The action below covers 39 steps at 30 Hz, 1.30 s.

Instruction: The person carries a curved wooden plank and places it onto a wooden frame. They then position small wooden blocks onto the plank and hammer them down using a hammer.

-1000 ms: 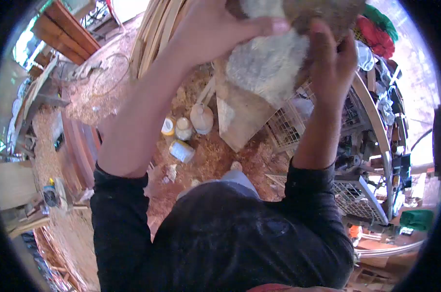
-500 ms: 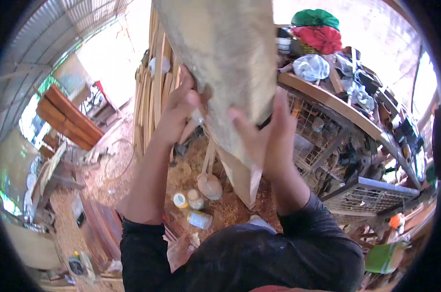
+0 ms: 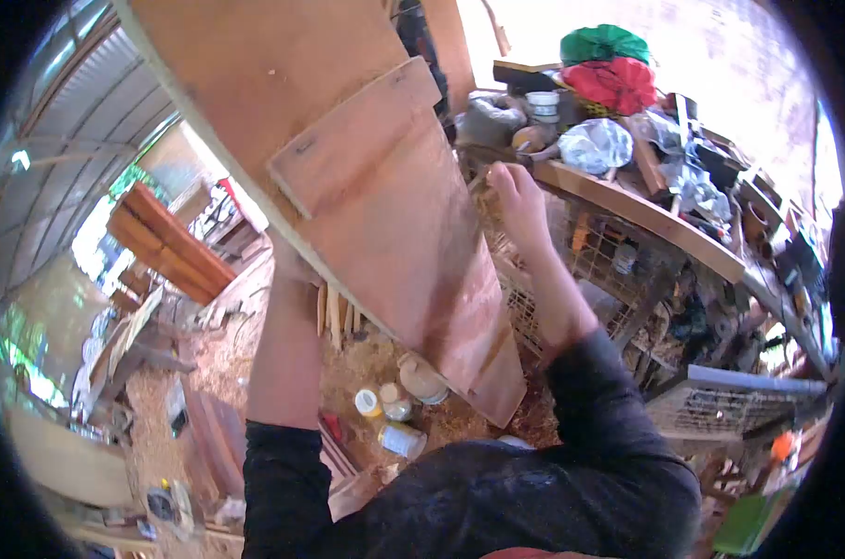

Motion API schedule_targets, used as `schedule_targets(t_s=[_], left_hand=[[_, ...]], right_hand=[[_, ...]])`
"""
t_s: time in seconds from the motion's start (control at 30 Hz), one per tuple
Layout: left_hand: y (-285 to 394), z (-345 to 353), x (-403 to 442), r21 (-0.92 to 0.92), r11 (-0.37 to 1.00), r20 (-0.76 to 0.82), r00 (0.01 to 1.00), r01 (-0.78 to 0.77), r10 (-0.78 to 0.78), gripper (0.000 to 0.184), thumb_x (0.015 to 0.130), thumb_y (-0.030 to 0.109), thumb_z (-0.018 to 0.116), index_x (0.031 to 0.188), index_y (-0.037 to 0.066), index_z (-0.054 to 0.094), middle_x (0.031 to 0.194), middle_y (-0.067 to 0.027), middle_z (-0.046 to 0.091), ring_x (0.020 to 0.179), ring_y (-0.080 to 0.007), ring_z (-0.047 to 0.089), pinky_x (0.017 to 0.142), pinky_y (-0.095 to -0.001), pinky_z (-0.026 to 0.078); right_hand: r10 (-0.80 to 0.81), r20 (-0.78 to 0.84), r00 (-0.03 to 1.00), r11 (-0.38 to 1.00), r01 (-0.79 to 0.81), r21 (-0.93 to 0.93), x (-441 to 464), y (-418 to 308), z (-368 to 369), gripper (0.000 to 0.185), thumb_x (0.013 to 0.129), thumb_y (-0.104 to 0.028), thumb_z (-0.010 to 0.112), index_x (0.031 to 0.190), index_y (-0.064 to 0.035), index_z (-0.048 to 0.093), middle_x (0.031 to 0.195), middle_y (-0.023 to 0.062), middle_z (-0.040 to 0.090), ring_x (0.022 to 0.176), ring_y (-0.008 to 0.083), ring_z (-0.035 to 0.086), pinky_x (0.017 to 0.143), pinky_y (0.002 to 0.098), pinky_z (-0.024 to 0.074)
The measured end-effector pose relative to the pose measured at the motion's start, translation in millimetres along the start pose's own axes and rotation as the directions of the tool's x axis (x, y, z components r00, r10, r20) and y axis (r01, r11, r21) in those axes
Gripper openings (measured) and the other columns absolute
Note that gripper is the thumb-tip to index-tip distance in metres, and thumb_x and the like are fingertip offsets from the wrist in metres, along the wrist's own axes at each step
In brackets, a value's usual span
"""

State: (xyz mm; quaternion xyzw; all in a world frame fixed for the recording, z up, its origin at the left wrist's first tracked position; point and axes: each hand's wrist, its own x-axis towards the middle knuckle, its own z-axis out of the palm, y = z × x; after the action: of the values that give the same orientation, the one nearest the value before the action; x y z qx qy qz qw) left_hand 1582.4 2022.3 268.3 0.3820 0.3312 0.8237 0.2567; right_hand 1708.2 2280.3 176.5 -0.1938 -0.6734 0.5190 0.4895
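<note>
A large wooden panel (image 3: 395, 233) stands tilted before me, with a cross batten (image 3: 357, 135) on its face and a corner pointing down toward my feet. My left hand (image 3: 290, 256) is closed at the panel's left edge; its fingers are hidden behind the wood. Right of the panel, a small gap from its edge, my right hand (image 3: 517, 200) is raised with bent fingers held together. Nothing shows in it.
A cluttered bench (image 3: 646, 219) runs along the right, carrying a red bag (image 3: 611, 86), a green bag (image 3: 604, 44) and plastic bags. Below the panel are several jars (image 3: 402, 440) on a shaving-covered floor. Reddish planks (image 3: 171, 247) stand at the left.
The panel has turned, so its broad face with the batten now shows, and its top leans left. My right hand has come off the panel; my left has shifted down and left.
</note>
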Motion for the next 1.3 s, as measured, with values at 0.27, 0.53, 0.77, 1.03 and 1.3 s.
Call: schedule_targets(t_s=[0.27, 0.53, 0.77, 1.03, 1.3], left_hand=[[12, -27, -11, 0.177, 0.971, -0.283, 0.936, -0.161, 0.207, 0.089, 0.096, 0.076, 0.034, 0.151, 0.006, 0.037, 0.146, -0.0134, 0.050, 0.132, -0.0312, 0.050, 0.110, -0.0472, 0.043], [17, -50, -51, 0.265, 0.916, -0.305, 0.875, -0.301, 0.375, 0.070, 0.102, 0.056, 0.048, 0.150, 0.007, 0.035, 0.146, -0.0088, 0.047, 0.135, -0.0271, 0.046, 0.112, -0.0432, 0.040], [59, -80, -80, 0.611, 0.736, -0.216, 0.833, -0.292, 0.510, 0.063, 0.100, 0.052, 0.053, 0.144, 0.008, 0.045, 0.138, -0.0081, 0.055, 0.128, -0.0271, 0.053, 0.108, -0.0443, 0.042], [98, -73, -110, 0.257, 0.694, 0.116, 0.734, -0.673, 0.669, 0.057, 0.092, 0.030, 0.073, 0.133, 0.001, 0.045, 0.126, -0.0171, 0.056, 0.120, -0.0271, 0.055, 0.101, -0.0455, 0.047], [121, -148, -121, 0.275, 0.887, -0.139, 0.898, -0.370, 0.418, 0.084, 0.094, 0.061, 0.057, 0.151, 0.004, 0.034, 0.147, -0.0156, 0.046, 0.138, -0.0314, 0.041, 0.115, -0.0479, 0.033]], right_hand=[[0.389, 0.524, 0.757, 0.816, -0.548, 0.186, 34, 132, 120, 0.093, 0.095, -0.071, 0.044, 0.142, 0.0101, 0.048, 0.142, 0.0223, 0.053, 0.135, 0.0289, 0.045, 0.112, 0.0374, 0.0332], [0.339, 0.419, 0.842, 0.914, -0.400, 0.065, -48, 41, 84, 0.075, 0.106, -0.054, 0.034, 0.142, 0.0099, 0.047, 0.142, 0.0185, 0.054, 0.132, 0.0247, 0.048, 0.113, 0.0351, 0.0337], [0.233, 0.358, 0.904, 0.869, -0.359, 0.340, -90, 40, 87, 0.069, 0.108, -0.050, 0.032, 0.146, 0.0068, 0.044, 0.144, 0.0116, 0.053, 0.134, 0.0215, 0.046, 0.115, 0.0334, 0.0321], [0.255, 0.425, 0.868, 0.967, -0.231, -0.109, -160, -3, 59, 0.058, 0.110, -0.043, 0.029, 0.143, 0.0009, 0.048, 0.125, 0.0132, 0.063, 0.109, 0.0216, 0.062, 0.096, 0.0358, 0.0496], [0.315, 0.540, 0.780, 0.888, -0.041, -0.458, -223, 219, -16, 0.059, 0.106, -0.052, 0.037, 0.135, -0.0037, 0.054, 0.123, 0.0127, 0.064, 0.113, 0.0243, 0.059, 0.096, 0.0429, 0.0458]])
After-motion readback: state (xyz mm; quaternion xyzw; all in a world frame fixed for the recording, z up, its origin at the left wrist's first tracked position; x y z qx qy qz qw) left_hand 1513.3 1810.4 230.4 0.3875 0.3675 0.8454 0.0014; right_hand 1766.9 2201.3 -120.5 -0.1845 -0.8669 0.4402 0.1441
